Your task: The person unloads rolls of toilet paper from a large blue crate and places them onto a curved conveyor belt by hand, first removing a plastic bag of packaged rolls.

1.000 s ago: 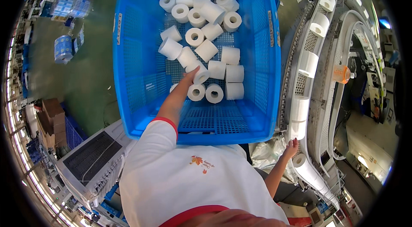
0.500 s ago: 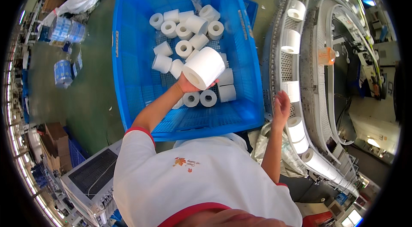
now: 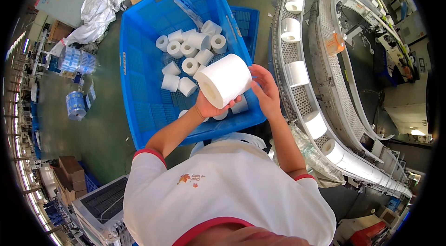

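A white toilet paper roll (image 3: 227, 78) rests across my left hand (image 3: 207, 107), whose fingers curl under it, above the blue plastic crate (image 3: 145, 60). My right hand (image 3: 267, 91) is at the roll's right end, fingers apart; whether the fingertips touch the paper I cannot tell. Below, several loose toilet paper rolls (image 3: 189, 65) lie in the crate, some on their sides and some showing their cores. The held roll and my hands hide part of those near the crate's front.
To the right a curved conveyor (image 3: 289, 51) carries toilet paper rolls (image 3: 291, 30) in a line. An orange object (image 3: 334, 43) sits at its inner lane. Printed blue film rolls (image 3: 75, 105) lie on the floor at left. Clear plastic wrap (image 3: 179, 2) drapes over the crate's far side.
My right hand has moved left from beside the conveyor to the held roll's right end. The left hand keeps its roll. The view has shifted, and conveyor rolls sit in different places.
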Demonstrator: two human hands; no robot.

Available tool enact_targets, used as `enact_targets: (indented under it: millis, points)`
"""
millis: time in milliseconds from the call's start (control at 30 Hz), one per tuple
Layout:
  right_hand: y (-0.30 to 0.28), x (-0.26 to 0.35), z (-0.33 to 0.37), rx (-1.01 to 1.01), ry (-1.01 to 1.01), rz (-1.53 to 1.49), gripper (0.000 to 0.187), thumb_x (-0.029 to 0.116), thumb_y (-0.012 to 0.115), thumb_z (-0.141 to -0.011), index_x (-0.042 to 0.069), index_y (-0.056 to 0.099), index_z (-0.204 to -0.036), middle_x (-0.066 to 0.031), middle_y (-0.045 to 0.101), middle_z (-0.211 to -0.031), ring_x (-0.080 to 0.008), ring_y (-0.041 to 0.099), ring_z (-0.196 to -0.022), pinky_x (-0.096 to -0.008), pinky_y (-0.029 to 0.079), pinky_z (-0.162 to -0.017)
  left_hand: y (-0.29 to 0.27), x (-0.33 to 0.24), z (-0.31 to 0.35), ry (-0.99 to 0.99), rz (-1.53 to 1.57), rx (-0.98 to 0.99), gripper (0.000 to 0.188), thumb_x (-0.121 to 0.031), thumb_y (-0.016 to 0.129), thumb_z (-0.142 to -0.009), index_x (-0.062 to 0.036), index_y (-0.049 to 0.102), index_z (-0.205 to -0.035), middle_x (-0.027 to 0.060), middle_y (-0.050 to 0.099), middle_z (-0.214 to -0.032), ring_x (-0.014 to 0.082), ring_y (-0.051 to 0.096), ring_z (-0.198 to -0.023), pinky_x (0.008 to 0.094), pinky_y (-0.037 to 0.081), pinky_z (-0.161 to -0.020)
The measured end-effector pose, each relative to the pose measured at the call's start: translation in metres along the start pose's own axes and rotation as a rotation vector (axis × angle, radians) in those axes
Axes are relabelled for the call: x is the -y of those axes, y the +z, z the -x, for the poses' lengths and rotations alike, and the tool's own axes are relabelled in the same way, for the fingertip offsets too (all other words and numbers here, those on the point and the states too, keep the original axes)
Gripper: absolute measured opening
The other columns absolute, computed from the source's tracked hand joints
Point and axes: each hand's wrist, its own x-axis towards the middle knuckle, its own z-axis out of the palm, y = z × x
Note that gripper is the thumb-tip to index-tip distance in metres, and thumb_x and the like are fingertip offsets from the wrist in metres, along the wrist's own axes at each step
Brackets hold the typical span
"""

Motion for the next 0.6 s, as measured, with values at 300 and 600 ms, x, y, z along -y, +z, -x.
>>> enact_targets:
  millis: [300,600]
  points:
    - [-0.041,-0.024,0.028,-0.171,0.071,-0.041,0.038,0.001,0.051,-0.081,0.001,0.044,-0.118,-0.0073,0.048,-0.117,-0.0154,0.048,-0.1,-0.0258,0.039,-0.086,0.002,-0.048,0.041,0.56,-0.656,-0.515,0.062,-0.054,0.041,-0.08,-0.0165,0.036,-0.128,0.0083,0.042,-0.127,0.0262,0.043,-0.115,0.044,0.039,-0.09]
    - [-0.086,-0.035,0.074,-0.42,0.345,-0.028,0.036,0.003,0.05,-0.084,0.001,0.044,-0.118,-0.0084,0.048,-0.117,-0.015,0.049,-0.101,-0.0269,0.037,-0.09,-0.092,-0.137,0.163,0.559,-0.613,-1.196,0.05,-0.051,0.045,-0.081,-0.0165,0.048,-0.117,0.0051,0.053,-0.114,0.021,0.052,-0.106,0.0397,0.042,-0.088]
